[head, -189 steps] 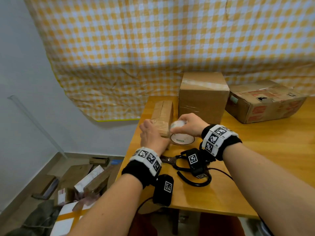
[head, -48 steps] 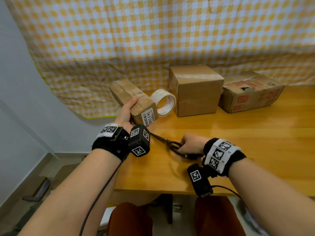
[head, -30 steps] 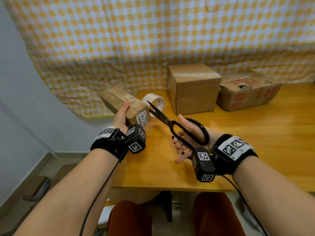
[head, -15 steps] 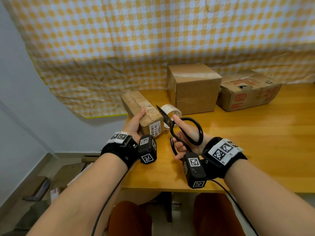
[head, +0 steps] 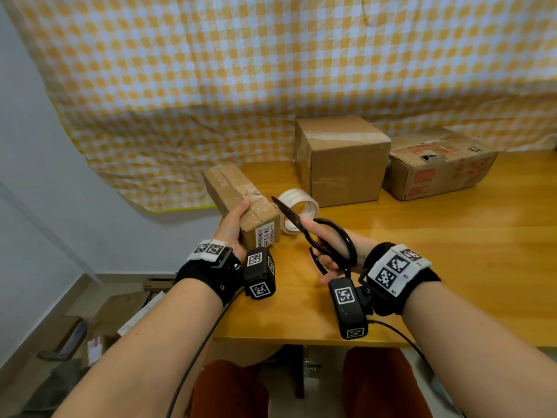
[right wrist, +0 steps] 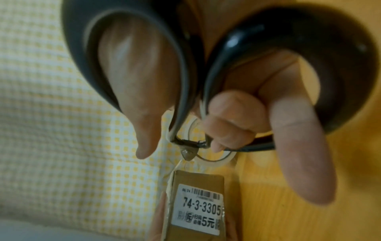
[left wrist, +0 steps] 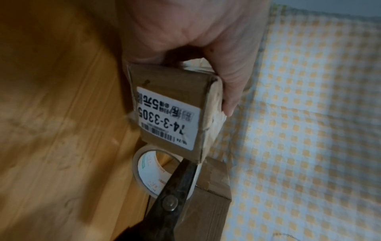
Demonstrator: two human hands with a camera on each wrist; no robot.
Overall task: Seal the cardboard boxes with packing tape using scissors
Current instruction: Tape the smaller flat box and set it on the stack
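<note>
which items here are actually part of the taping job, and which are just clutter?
In play:
- small labelled box, held by the left hand
- scissors, held by the right hand
- tape roll, on the table behind the blades
- cube box and printed box, further back

Lying about:
- checked cloth
- boxes on the floor

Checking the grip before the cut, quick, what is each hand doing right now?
Left hand: holding the small box.
Right hand: holding the scissors.
</note>
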